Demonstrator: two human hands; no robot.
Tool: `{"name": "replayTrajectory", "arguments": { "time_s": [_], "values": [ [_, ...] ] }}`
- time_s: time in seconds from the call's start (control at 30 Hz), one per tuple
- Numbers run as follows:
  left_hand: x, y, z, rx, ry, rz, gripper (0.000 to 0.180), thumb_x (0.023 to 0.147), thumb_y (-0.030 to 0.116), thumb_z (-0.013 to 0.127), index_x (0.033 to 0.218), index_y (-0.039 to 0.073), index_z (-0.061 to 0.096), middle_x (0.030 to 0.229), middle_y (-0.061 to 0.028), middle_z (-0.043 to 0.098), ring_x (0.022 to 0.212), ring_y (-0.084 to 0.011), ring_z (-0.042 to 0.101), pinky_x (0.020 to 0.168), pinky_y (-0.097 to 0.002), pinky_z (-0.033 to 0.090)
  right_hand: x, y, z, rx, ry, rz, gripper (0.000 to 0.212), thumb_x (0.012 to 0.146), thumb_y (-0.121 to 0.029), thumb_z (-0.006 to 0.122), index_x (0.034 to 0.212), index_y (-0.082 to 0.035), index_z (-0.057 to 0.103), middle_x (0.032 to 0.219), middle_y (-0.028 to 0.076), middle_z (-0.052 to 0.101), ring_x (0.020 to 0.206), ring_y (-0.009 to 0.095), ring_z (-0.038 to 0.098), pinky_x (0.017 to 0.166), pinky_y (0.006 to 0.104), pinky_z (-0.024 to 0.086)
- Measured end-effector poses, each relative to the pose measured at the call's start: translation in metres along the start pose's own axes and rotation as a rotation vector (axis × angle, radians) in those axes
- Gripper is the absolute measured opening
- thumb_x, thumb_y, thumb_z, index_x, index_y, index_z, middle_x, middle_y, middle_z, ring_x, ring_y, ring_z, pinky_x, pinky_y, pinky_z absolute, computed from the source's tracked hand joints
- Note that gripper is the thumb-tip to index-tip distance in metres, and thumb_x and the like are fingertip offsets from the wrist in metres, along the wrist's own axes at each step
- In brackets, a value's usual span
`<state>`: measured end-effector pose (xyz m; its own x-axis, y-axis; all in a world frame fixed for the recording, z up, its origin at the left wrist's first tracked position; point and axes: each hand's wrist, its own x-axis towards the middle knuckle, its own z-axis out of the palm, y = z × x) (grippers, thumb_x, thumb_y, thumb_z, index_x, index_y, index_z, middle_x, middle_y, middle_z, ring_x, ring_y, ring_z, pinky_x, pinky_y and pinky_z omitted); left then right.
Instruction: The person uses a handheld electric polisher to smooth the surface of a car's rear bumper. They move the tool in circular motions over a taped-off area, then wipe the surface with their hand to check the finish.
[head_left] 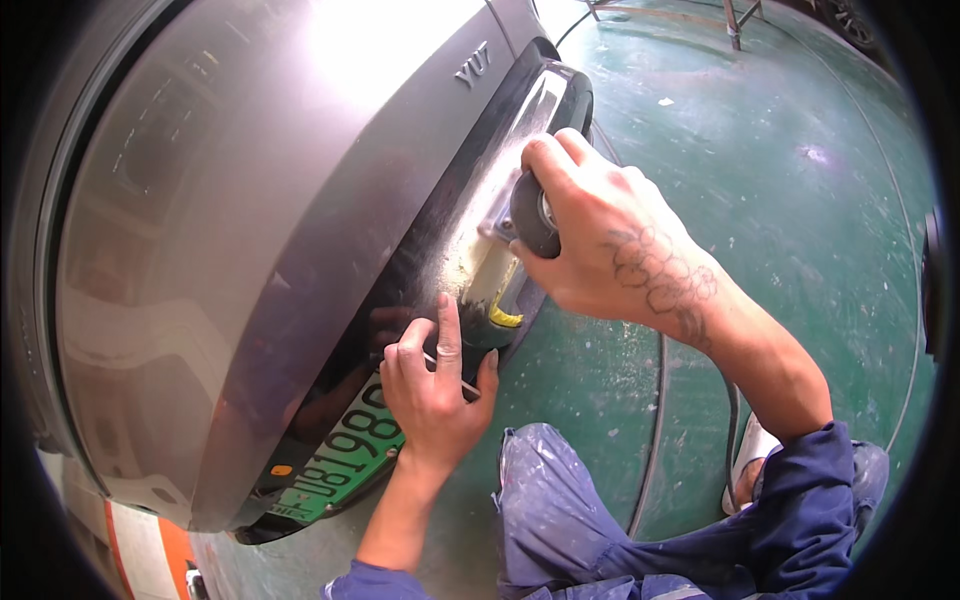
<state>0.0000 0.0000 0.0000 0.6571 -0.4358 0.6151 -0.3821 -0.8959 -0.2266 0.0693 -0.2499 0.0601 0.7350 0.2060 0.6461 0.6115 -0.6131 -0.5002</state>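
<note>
My right hand is wrapped round a black, round-topped sander, its face against the car's dark rear panel. Pale dust coats the sanded patch beside the tool. Just below, my left hand has its fingers apart. Its index fingertip rests at the dusty edge, with the thumb spread toward the right. A yellow strip shows at the lower end of the sanded area. The sander's underside is hidden by my right hand and its own body.
The grey tailgate fills the left side, with a green licence plate under my left hand. A dark hose hangs below my right forearm. A cable crosses the green floor. A metal stand is at the far end.
</note>
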Motion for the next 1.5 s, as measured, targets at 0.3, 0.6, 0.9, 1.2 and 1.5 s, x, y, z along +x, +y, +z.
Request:
{"name": "replayTrajectory", "arguments": {
  "time_s": [0.3, 0.6, 0.9, 1.2, 1.5],
  "values": [
    [-0.002, -0.015, -0.011, 0.015, 0.001, 0.054, 0.075, 0.092, 0.029, 0.079, 0.157, -0.002, 0.055, 0.125, -0.0205, 0.057, 0.1, -0.0354, 0.056, 0.089, -0.0461, 0.047, -0.007, -0.024, 0.006, 0.057, -0.044, -0.02, 0.05, 0.082, -0.016, 0.084, 0.116, 0.005, 0.053, 0.111, 0.025, 0.061, 0.084, 0.048, 0.072, 0.07, 0.052, 0.062],
    [-0.001, -0.007, -0.007, 0.023, 0.002, 0.051, 0.075, 0.092, 0.028, 0.078, 0.157, -0.002, 0.055, 0.127, -0.0202, 0.057, 0.1, -0.0349, 0.056, 0.088, -0.0454, 0.048, -0.009, -0.025, -0.002, 0.036, -0.115, -0.032, 0.048, 0.079, -0.012, 0.082, 0.114, 0.005, 0.052, 0.107, 0.025, 0.061, 0.084, 0.05, 0.071, 0.072, 0.0532, 0.062],
    [0.002, -0.001, -0.002, 0.058, 0.036, 0.061, 0.074, 0.09, 0.03, 0.078, 0.154, -0.002, 0.058, 0.125, -0.0173, 0.059, 0.094, -0.0313, 0.055, 0.082, -0.0437, 0.048, -0.017, -0.023, 0.008, 0.07, -0.055, -0.079, 0.048, 0.079, -0.011, 0.082, 0.113, 0.003, 0.051, 0.106, 0.024, 0.061, 0.082, 0.05, 0.071, 0.071, 0.0537, 0.062],
    [0.007, 0.006, -0.004, 0.036, 0.013, 0.052, 0.078, 0.087, 0.024, 0.079, 0.155, -0.004, 0.054, 0.125, -0.0218, 0.057, 0.097, -0.0365, 0.057, 0.087, -0.0466, 0.048, -0.009, -0.011, -0.002, 0.09, -0.024, -0.022, 0.047, 0.079, -0.01, 0.082, 0.113, 0.003, 0.052, 0.109, 0.026, 0.06, 0.084, 0.05, 0.071, 0.072, 0.0533, 0.063],
    [0.004, 0.005, -0.007, 0.044, 0.019, 0.054, 0.077, 0.086, 0.024, 0.078, 0.154, -0.004, 0.056, 0.125, -0.0202, 0.059, 0.096, -0.0346, 0.056, 0.085, -0.0457, 0.048, 0.004, 0.007, -0.009, 0.018, 0.029, -0.027, 0.038, 0.082, -0.01, 0.077, 0.106, 0.007, 0.053, 0.107, 0.031, 0.063, 0.085, 0.05, 0.073, 0.073, 0.0525, 0.062]
  ]
}}
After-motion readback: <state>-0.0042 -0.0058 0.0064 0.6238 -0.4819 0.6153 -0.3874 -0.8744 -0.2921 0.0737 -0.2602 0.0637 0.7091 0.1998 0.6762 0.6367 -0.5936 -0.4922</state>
